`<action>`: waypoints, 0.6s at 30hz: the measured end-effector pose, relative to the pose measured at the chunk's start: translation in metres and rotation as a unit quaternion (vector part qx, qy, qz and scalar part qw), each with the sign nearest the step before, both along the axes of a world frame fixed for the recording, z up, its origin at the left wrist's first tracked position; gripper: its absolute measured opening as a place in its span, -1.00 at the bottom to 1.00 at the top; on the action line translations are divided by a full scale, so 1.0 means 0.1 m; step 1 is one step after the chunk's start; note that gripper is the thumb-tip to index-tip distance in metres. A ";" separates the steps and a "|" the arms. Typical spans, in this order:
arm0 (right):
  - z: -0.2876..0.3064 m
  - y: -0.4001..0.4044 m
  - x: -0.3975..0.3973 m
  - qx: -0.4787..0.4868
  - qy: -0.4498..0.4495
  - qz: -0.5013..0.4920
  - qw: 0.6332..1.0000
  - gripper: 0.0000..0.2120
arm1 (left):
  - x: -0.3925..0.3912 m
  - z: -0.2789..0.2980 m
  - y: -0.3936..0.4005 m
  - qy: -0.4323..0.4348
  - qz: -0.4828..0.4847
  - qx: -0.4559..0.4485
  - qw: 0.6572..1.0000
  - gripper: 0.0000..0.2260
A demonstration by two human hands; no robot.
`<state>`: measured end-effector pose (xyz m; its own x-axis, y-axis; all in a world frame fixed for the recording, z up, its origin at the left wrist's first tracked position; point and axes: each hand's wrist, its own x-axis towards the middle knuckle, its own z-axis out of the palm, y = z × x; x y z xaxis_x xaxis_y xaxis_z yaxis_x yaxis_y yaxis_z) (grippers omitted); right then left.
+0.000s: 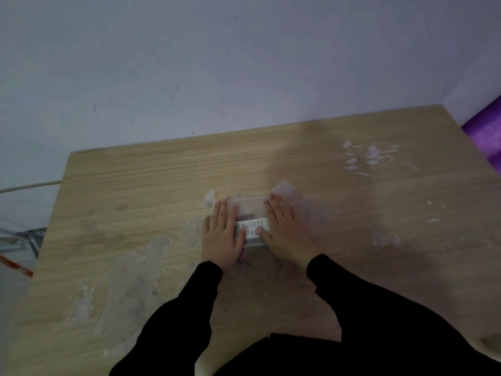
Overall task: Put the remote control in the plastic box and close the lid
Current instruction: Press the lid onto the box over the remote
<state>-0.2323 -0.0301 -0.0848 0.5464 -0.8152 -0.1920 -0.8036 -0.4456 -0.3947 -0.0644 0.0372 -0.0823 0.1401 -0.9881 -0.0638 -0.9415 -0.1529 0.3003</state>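
A small clear plastic box [248, 206] lies in the middle of the wooden table [135, 185]. A white remote control [253, 226] with rows of dark buttons shows through the box's see-through top. My left hand [221, 237] lies flat on the box's left end, fingers together. My right hand [284, 229] lies flat on the right end, its thumb across the remote's near edge. Both palms press down on the box. I cannot tell whether the lid is fully seated. The box's side walls are hidden under my hands.
White scraps and flaky patches [366, 156] are scattered over the table's right half, and worn pale patches [141, 270] mark the near left. A purple roll [485, 134] leans at the far right. A white cable [27, 185] and metal frame [24, 237] sit left of the table.
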 end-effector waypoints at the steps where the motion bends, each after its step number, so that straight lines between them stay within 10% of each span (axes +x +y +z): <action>1: -0.01 0.01 0.01 0.005 -0.003 -0.001 1.000 -0.30 | 0.01 0.02 -0.02 -0.011 -0.002 0.004 1.000 -0.42; 18: -0.06 -0.08 0.14 -0.068 -0.032 -0.030 0.997 -0.39 | 0.05 -0.13 -0.24 -0.002 -0.050 -0.036 0.998 -0.40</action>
